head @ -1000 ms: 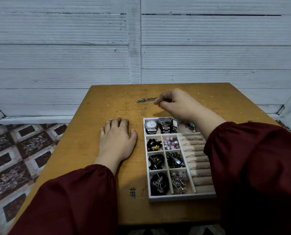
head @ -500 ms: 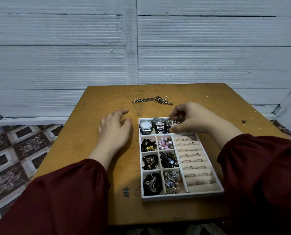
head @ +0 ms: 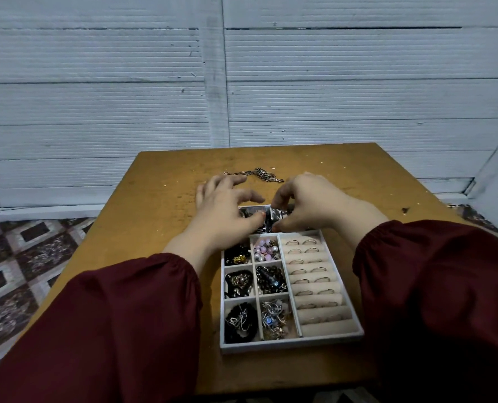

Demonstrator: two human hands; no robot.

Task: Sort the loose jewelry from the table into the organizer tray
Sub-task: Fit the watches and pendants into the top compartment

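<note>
So, starting at the far-left corner of the organizer tray [head: 288, 343], the left hand [head: 224, 207] hovers with its fingers spread and loose. It grips nothing, and its thumb tip touches the silver watch [head: 275, 219] from the left. The watch sits about midway along the tray's far row, between the two hands. Over the tray's far-right corner the right hand [head: 314, 205] has its fingers curled and pinches the watch between forefinger and thumb. A loose chain [head: 256, 174] lies on the table [head: 154, 216] beyond the tray's far edge, apart from the tray and just past the fingertips of both hands (neither hand touches it). In the tray's near part, small compartments on the left hold beads [head: 266, 250] and dark tangled pieces. Padded rolls on the right carry rings [head: 305, 242].
</note>
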